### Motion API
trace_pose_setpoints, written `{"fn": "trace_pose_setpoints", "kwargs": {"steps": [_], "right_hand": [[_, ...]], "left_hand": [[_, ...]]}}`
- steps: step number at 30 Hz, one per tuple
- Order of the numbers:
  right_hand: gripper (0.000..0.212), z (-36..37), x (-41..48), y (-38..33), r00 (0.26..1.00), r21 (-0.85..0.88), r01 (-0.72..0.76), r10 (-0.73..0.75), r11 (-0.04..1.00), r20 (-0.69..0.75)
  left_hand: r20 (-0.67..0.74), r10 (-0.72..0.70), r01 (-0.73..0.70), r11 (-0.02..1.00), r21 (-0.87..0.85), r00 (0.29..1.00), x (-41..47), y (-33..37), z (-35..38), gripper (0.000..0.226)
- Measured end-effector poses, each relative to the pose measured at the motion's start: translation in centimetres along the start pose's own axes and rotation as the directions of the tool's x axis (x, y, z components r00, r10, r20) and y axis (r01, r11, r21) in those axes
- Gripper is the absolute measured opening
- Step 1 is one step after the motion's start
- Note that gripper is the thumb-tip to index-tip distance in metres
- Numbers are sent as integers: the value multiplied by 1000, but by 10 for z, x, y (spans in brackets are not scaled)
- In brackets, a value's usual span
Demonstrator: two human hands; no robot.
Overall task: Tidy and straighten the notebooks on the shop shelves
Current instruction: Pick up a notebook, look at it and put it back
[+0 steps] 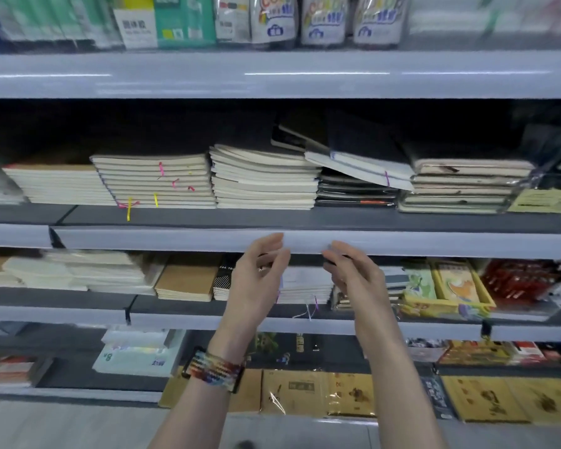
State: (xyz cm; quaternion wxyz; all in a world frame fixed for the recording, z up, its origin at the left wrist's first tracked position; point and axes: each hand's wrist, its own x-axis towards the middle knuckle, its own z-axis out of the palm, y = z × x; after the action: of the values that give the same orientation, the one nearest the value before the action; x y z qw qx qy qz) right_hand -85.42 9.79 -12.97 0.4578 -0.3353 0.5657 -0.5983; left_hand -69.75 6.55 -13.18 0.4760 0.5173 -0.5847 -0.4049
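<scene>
Got my left hand and right hand loose, fingers half curled, empty, right by the shelf lip. The notebook stacks lie flat on it, long sides left-right, page edges facing me. One dark notebook sits tilted across two stacks.

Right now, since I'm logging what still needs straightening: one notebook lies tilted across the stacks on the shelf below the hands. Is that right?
No. The tilted notebook lies across the stacks on the shelf above the left hand and right hand, not below; the head view shows it.
</scene>
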Motion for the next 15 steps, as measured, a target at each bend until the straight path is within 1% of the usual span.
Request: {"fn": "trace_pose_setpoints", "kwargs": {"steps": [3,7,10,13,15], "right_hand": [[16,-10,3,-8,999,23,28,-27,999,-16],[18,-23,11,-16,997,35,71,-69,997,-42],[18,-33,17,-23,992,23,105,-103,994,-70],[20,-41,24,-29,986,26,147,-144,989,-86],[21,-46,30,-34,980,18,172,-169,985,-104]], "left_hand": [[14,27,-27,1000,0,1000,8,11,8,28],[34,71,-71,998,1,997,21,26,20,33],[44,92,-91,996,-20,995,33,38,29,32],[35,130,-130,991,-19,991,42,52,39,30],[17,163,-162,986,-48,987,49,60,45,28]]}}
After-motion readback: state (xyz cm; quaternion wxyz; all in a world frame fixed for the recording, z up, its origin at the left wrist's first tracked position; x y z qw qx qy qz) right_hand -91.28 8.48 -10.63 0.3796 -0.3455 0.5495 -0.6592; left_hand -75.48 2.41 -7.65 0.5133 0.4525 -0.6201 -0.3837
